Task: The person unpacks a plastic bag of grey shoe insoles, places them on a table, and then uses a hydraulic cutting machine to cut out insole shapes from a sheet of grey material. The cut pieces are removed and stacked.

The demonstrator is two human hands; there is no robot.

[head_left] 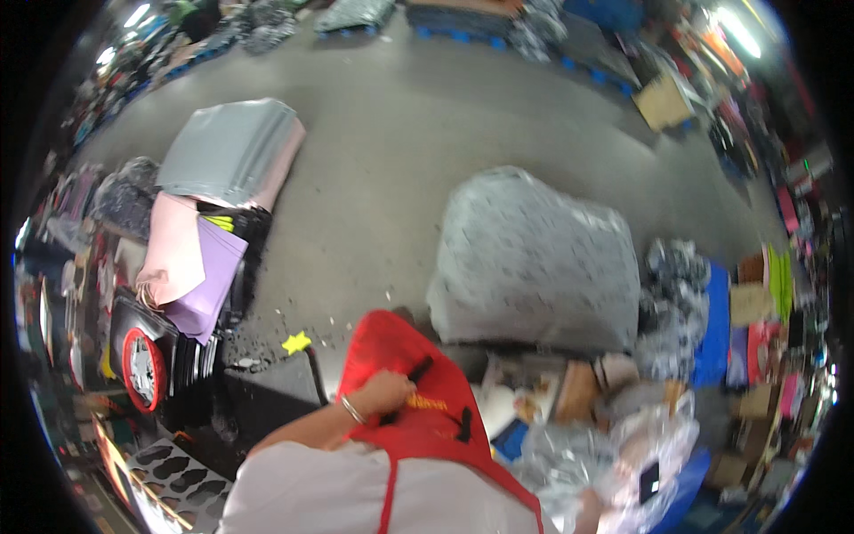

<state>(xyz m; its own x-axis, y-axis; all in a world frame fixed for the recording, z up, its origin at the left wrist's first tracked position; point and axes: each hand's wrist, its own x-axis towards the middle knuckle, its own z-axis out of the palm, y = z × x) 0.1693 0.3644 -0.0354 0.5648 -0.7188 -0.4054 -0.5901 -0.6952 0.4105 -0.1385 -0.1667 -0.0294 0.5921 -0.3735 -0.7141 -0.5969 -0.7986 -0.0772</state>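
Note:
My left hand (384, 392), with a bangle (353, 409) at the wrist, lies against the red apron (382, 343) on my front. Its fingers are curled in beside a black strip (422, 368) on the apron; what they hold, if anything, is hidden. A second black strip (464, 425) shows to its right. Low at the right, my right hand (589, 511) is beside crumpled clear plastic (565, 454), its fingers too blurred to read. A dark phone-like rectangle (649, 481) lies on the plastic, right of that hand.
A large grey wrapped bundle (538, 262) stands ahead on the floor. Stacked grey sheets (218, 147), pink sheet material (172, 249) and a purple sheet (207, 274) are at left. Nearer are a red-rimmed wheel-like disc (143, 369) and a yellow star-shaped piece (296, 342). Loaded pallets (458, 36) line the back.

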